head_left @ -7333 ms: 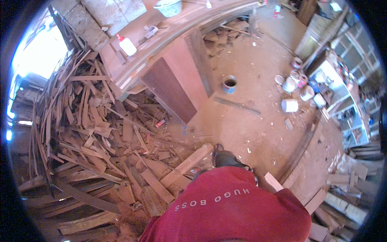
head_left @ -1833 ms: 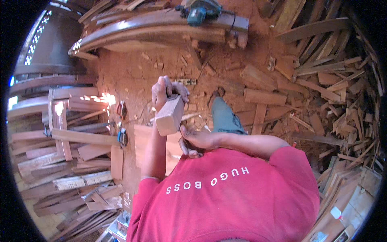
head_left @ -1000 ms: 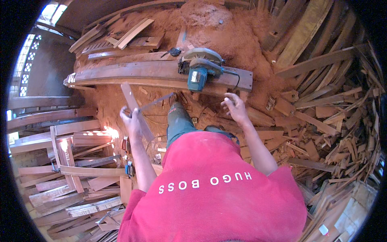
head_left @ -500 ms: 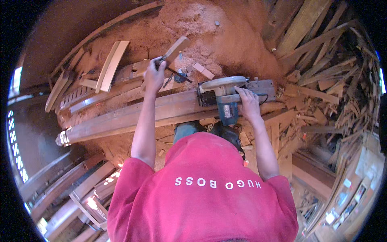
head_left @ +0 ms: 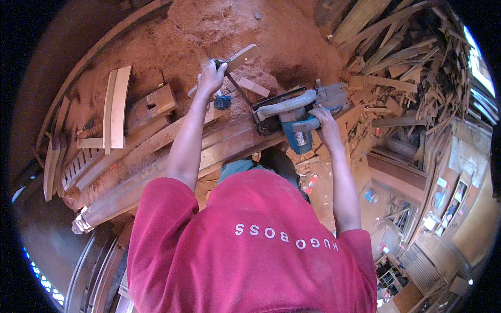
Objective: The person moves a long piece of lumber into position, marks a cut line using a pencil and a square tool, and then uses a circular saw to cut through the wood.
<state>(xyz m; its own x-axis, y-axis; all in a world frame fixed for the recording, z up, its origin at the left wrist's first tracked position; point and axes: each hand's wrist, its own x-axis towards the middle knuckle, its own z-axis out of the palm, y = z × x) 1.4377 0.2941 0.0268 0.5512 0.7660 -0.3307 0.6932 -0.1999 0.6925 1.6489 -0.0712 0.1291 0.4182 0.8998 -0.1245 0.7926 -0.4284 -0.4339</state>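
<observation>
My left hand (head_left: 211, 79) is raised beyond the long beam (head_left: 156, 180), its fingers closed round a short, flat piece of wood (head_left: 243, 56). A thin dark strip (head_left: 238, 88) runs from that hand down toward the saw; I cannot tell whether it is a cord or a rod. My right hand (head_left: 329, 128) grips the rear handle of a blue circular saw (head_left: 301, 140) with a pale guard, which rests on the beam. The blade is hidden. A pale wood block (head_left: 253, 86) and a small blue-and-black object (head_left: 222, 102) lie beyond the beam, near my left hand.
Reddish sawdust (head_left: 209, 28) covers the ground ahead. Two pale boards (head_left: 118, 107) and a notched timber (head_left: 156, 107) lie on the left. A heap of offcuts (head_left: 402, 83) rises at the right. Below it, a cluttered bench (head_left: 456, 203) stands at the far right.
The view has turned, so the beam slants more. My left hand still holds the wood piece, now tilted flatter. The saw has swung on the beam, with my right hand still on its handle.
</observation>
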